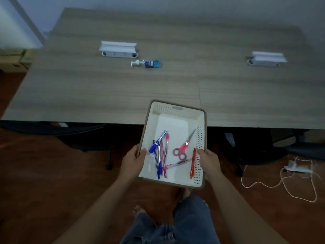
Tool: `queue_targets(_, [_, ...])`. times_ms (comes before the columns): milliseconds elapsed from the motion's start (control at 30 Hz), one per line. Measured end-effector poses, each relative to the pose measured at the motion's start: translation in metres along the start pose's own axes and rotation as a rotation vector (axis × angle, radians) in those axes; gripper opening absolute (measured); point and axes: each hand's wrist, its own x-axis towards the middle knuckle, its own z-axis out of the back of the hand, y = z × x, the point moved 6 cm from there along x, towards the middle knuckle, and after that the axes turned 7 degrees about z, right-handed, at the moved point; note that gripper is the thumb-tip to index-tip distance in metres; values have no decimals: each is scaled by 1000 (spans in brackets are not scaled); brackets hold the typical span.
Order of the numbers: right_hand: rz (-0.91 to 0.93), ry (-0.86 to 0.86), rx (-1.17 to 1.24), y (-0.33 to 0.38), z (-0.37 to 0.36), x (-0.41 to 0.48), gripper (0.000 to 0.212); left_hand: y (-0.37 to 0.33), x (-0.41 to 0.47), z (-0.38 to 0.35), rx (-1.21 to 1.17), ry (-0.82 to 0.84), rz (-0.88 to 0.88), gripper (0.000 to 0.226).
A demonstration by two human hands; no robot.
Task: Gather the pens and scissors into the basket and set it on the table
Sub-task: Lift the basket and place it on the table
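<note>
I hold a cream plastic basket (175, 111) in the air, its far end over the table's front edge. My left hand (134, 162) grips its left rim and my right hand (210, 162) grips its right rim. Inside lie red-handled scissors (183, 147), a blue marker (157, 141), several blue and pink pens (161, 161), a clear pen (178, 163) and an orange pen (193, 163) along the right wall. The wooden table (105, 88) stretches ahead.
On the table lie a small blue pump bottle (147, 63) and two white socket boxes (117, 49) (267, 59). Dark chairs (79, 132) stand under the table. A power strip with a tangled white cord (297, 170) lies on the floor at right. Cardboard boxes (14, 60) sit at left.
</note>
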Motion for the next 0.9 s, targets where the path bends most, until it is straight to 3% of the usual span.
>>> queue_targets(200, [-46,-70,166,38,-13,51,18,-43,54,1,-64,-12,34,37])
queue_targets(300, [-39,-111,207,64,-19,86,24,-54,76,-13,-312,-71,242,38])
queue_targets(400, [-29,-129,252,91,-30,111,30,-81,90,-36,-561,-31,402,38])
queue_targets(567, [-16,-97,327,128,-50,146,26,-147,121,-73,-533,-3,302,56])
queue_targets(733, [31,74,218,159,-43,182,23,-184,156,-78,-542,-108,371,26])
queue_targets(833, [95,146,189,181,-24,212,33,-201,173,-73,-528,-64,367,30])
queue_targets(900, [175,87,138,207,-4,240,47,-212,188,-66,-492,-47,362,31])
